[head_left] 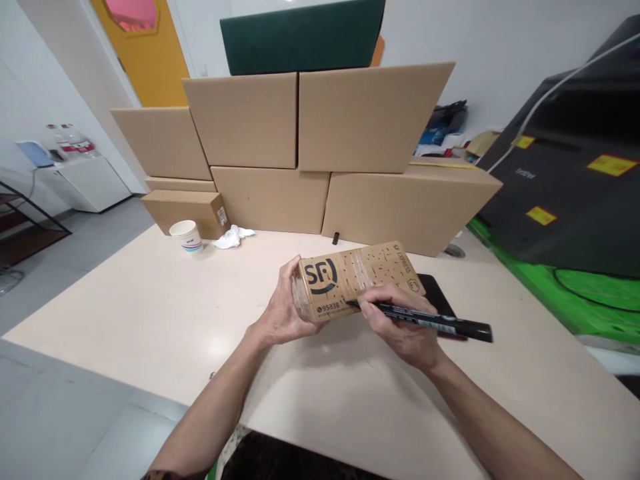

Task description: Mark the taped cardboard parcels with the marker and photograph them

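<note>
While left hand grips printed box by its left end, centre of frame, right hand holds black marker between thumb and fingers, tip at box's printed face. Box tilted, clear tape across it. Small black tube on surface, above box in frame. Dark flat object right of centre, partly hidden. Paper cup near crumpled tissue, left of centre. Brown cartons stacked across upper middle, green carton on top.
</note>
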Tool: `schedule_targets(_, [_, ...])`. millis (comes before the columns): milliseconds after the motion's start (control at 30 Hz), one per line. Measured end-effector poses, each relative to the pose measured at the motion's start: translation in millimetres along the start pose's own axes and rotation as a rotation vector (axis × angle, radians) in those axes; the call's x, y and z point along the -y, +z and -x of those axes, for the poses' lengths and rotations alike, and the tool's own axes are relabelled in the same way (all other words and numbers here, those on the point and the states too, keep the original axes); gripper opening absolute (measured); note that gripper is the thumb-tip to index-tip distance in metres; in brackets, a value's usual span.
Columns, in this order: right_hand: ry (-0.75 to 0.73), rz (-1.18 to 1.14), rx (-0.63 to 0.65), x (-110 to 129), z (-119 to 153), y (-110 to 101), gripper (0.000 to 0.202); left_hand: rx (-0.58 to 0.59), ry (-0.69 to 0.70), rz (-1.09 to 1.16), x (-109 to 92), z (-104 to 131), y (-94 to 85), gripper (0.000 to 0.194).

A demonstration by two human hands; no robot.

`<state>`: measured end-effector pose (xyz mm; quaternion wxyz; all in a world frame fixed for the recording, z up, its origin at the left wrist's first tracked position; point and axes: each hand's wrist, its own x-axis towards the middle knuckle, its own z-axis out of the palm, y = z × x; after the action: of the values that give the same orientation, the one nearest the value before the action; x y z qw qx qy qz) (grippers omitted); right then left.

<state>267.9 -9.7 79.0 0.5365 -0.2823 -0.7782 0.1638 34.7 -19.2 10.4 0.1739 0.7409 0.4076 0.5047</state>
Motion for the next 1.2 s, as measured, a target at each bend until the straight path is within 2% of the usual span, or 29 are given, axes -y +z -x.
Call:
schedule_targets(167, [0.029, 0.001, -0.091, -6.8, 1.2, -2.7, 0.012, 0.001, -0.013, 0.004, 0.3, -0.4, 0.2, 0.128])
schedule_targets(467, [-0.023, 0.053, -0.023, -4.7, 0.1, 0.4, 0.011, -0.003, -0.002, -0.002, -0.2, -0.4, 0.7, 0.127])
schedule_targets(667, [0.029, 0.024, -0.013, -5.6, -1.3, 1.0, 0.013, 0.004, -0.037, -0.002, -0.4, 0.2, 0.3, 0.127])
schedule_targets(967, [0.07, -0.025, 0.035, -5.0, -0.8, 3.2, 0.012, -0.003, -0.01, 0.019, -0.7, -0.4, 0.9, 0.125])
schedule_targets(1200, [0.05, -0.017, 0.03, -5.3, -0.9, 6.8, 0.007, 0.001, -0.038, 0.018, 0.6, 1.2, 0.8, 0.128])
